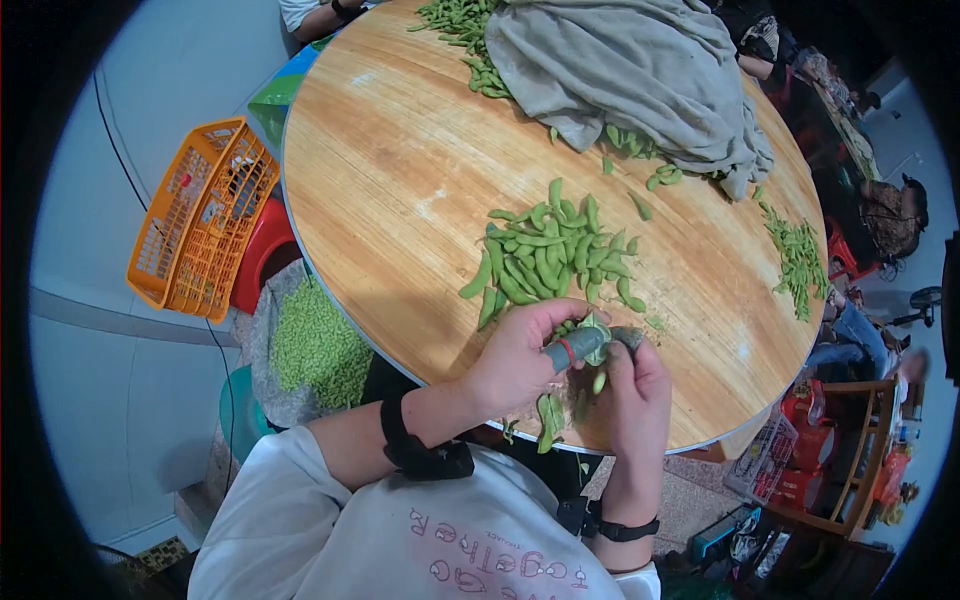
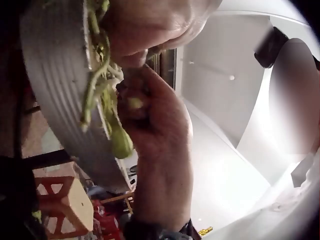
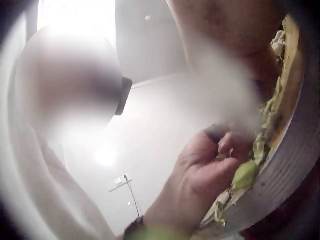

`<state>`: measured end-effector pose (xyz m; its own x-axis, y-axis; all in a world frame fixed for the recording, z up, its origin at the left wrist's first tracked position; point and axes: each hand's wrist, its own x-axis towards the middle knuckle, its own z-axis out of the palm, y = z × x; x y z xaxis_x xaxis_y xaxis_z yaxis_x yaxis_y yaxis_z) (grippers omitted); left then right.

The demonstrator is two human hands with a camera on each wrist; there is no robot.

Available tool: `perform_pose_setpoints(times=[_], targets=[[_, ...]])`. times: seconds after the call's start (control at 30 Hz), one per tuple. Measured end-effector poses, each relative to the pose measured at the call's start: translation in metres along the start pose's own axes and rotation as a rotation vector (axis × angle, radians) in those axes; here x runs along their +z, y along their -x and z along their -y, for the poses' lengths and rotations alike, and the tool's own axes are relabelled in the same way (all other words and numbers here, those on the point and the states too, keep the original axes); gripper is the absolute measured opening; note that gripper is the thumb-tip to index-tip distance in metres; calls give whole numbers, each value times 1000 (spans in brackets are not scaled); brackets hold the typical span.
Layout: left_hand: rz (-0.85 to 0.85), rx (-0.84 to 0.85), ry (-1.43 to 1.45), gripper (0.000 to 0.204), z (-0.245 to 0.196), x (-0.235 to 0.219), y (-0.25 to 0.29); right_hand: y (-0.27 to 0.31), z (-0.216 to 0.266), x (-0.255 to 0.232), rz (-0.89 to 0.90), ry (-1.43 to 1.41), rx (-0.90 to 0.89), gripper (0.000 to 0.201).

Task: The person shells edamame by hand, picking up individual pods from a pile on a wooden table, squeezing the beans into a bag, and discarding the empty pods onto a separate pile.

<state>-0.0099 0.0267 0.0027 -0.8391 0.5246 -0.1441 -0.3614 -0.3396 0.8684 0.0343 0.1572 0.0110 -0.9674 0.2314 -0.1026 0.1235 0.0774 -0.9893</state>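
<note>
Over the table's near edge, my left hand [image 1: 515, 360] and right hand [image 1: 640, 395] meet at a split green soybean pod [image 1: 596, 338]. Both hands pinch the pod between fingers and thumb. The left thumb wears a grey sleeve with a red band [image 1: 572, 349]; grey also covers a right fingertip. Just below the fingers shows a pale green bean [image 1: 599, 382]. In the left wrist view the right hand [image 2: 162, 120] is curled beside opened pods; the right wrist view has the left hand [image 3: 200, 170] similarly curled. Beyond the hands lies a heap of whole pods [image 1: 545, 250].
Empty-looking husks [image 1: 550, 422] lie at the near edge of the round wooden table [image 1: 380, 200]. A grey cloth [image 1: 620, 70] covers part of the far side, near more pods. To the left are a bag of shelled beans [image 1: 315, 335] and an orange basket [image 1: 205, 220].
</note>
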Motion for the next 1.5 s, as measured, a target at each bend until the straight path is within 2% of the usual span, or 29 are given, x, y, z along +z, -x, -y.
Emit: perform_pose_setpoints(times=[0.03,0.1,0.17,0.2,0.27,0.3,0.37,0.4,0.43,0.5,0.53,0.57,0.63,0.67,0.7,0.77,0.8,0.93,1.0,1.03,1.1,1.13,1.2,1.33,1.4,1.43,1.5], targets=[[1,1,0,26,-1,1,-1,-2,0,3,-32,84,-84,5],[-101,-138,93,26,0,2,-2,-3,-2,11,-138,584,-426,9],[-137,-117,89,26,2,4,-6,-2,4,15,-131,722,-393,9],[-130,-137,178,26,1,2,-8,-6,3,11,-127,722,-393,9],[-85,-146,260,29,-1,-4,-9,-21,1,-5,7,448,-252,14],[-87,-150,261,29,0,-5,-10,-27,3,-8,8,448,-248,14],[-36,-109,139,33,3,-7,-10,-37,10,-11,-198,842,-283,16],[75,-147,76,34,0,-7,-7,-41,5,-14,-144,931,-288,16],[77,-148,76,34,-6,-6,-3,-40,3,-15,-146,931,-286,16],[362,-33,-601,30,-20,-5,4,-35,2,-14,-137,1030,-220,14],[390,-49,-777,32,-28,-9,4,-35,-6,-18,-189,1025,-355,13],[391,-49,-777,32,-24,-12,4,-33,-12,-22,-190,1025,-355,13],[167,19,-546,36,-17,-19,4,-27,-7,-19,-83,140,-200,14],[84,-20,-269,38,-15,-13,9,-15,6,-27,35,-174,157,15],[84,-19,-272,38,-14,-11,9,-9,10,-26,35,-176,155,15],[192,264,-493,36,-13,-8,9,0,13,-23,324,-649,393,17],[211,329,-556,39,-12,-10,8,4,11,-22,364,-736,405,17],[178,341,-542,30,-11,-15,11,11,11,-19,386,-665,371,19],[23,393,-544,15,-3,-19,9,13,10,-15,386,-621,383,22],[22,393,-543,15,-3,-20,9,15,11,-12,386,-620,383,22],[-51,218,-360,10,-7,-20,11,20,14,-6,359,-492,331,24],[-53,219,-360,10,-8,-19,12,21,16,-6,406,-480,322,21],[-76,78,-262,8,-9,-18,15,21,15,-5,397,-467,315,20],[-112,79,-305,8,-3,-17,16,21,16,-4,385,-359,306,18],[-151,227,-364,10,0,-14,19,21,16,-3,367,-289,297,17],[-156,209,-363,10,-1,-12,21,21,16,-3,349,-219,288,17],[-171,294,-660,11,-7,-9,24,24,12,-1,335,-186,269,16]])
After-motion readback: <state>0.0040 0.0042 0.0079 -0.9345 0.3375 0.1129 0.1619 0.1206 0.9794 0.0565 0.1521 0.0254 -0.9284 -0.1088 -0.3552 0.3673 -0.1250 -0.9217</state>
